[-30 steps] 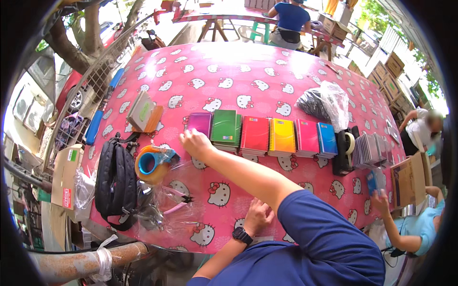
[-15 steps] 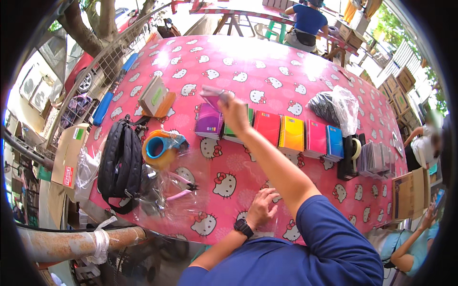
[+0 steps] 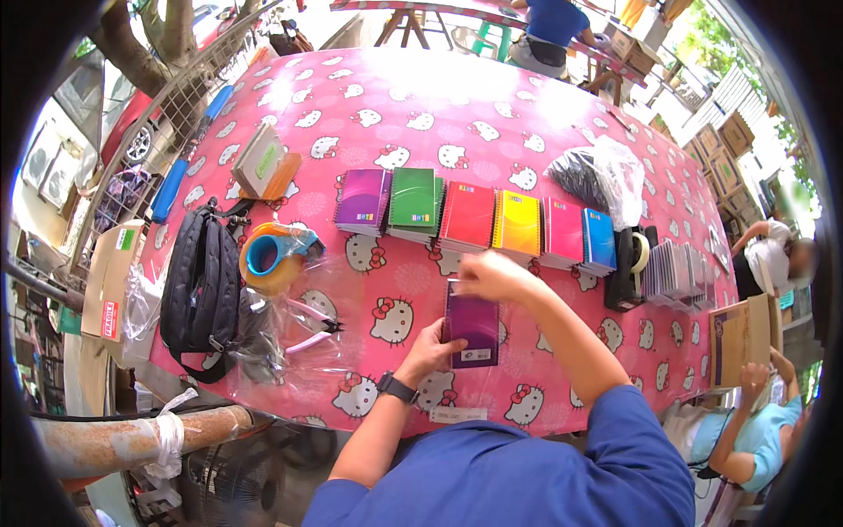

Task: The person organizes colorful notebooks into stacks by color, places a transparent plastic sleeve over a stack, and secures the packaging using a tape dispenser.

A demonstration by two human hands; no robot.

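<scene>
A small purple spiral notebook [image 3: 475,323] is in front of me, with a white barcode label low on the cover facing up. My left hand [image 3: 430,348] grips its lower left side, thumb over the cover. At the notebook's top edge is my right hand [image 3: 493,276], its fingers bent and smeared by motion. Beyond runs a row of notebook stacks: purple [image 3: 362,197], green [image 3: 415,198], red [image 3: 467,214], yellow [image 3: 517,221], pink [image 3: 563,230] and blue [image 3: 599,241].
Left on the pink patterned tablecloth [image 3: 395,400] are a black backpack [image 3: 200,285], a blue tape dispenser [image 3: 272,256] and pink-handled pliers [image 3: 312,327] among clear plastic. A black tape dispenser [image 3: 625,281] and wrapped notebooks [image 3: 676,270] stand right. Other people are beyond the table edges.
My right hand has brought a purple notebook from the purple stack back toward me. My left hand, earlier resting on the table, now grips it. The view has shifted slightly.
</scene>
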